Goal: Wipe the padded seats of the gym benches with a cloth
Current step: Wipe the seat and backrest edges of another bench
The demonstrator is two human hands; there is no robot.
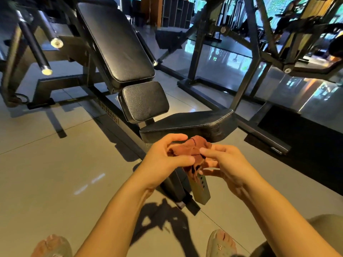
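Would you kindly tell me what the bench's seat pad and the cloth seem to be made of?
Seat pad: probably vinyl or faux leather over padding; black, pebbled grain, slight sheen, a stitched seam along the edge. Cloth: soft woven or terry fabric, matte reddish-brown, crumpled with frayed edges; the fibre cannot be told.

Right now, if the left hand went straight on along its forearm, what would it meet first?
Probably the front edge of the seat pad, just beyond the cloth that the left hand grips with the right hand; depth is unclear from one view.
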